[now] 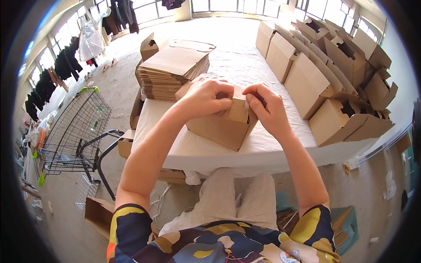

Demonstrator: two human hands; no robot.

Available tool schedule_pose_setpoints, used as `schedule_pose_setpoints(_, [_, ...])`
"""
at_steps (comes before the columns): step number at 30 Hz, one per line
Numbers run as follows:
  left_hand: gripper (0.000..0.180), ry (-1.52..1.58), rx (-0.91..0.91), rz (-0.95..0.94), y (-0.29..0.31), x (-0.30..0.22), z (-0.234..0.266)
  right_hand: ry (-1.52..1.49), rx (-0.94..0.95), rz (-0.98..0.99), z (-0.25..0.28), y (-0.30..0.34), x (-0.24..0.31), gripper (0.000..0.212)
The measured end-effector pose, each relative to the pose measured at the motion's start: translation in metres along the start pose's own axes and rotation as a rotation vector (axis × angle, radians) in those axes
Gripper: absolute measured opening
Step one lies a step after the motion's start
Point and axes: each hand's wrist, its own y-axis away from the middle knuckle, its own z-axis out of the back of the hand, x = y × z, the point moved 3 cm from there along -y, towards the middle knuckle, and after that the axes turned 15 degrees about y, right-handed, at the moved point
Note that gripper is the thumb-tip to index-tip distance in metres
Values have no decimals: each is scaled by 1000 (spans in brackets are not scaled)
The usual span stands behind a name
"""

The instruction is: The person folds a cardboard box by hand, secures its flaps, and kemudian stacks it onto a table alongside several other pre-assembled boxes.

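A brown cardboard box (223, 128) stands partly folded on the white-covered table (173, 140), right in front of me. My left hand (209, 97) bends over its top edge, the fingers curled in and pinching the cardboard there. At the box's upper right corner my right hand (266, 105) has thumb and forefinger closed on a flap edge. The inside of the box and its far side are hidden behind my hands. Just beyond my left hand lies a tall stack of flat cardboard blanks (169, 70).
Folded boxes (307, 79) crowd the table's right side in rows, several with open flaps. A black wire shopping cart (76, 131) stands on the floor to the left. Dark clothes (66, 59) hang beyond it. An open carton (98, 215) sits by my left elbow.
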Motion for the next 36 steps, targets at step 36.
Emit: schedule_pose_setpoints(36, [56, -236, -514, -139, 76, 21, 33, 99, -277, 79, 12, 6, -6, 23])
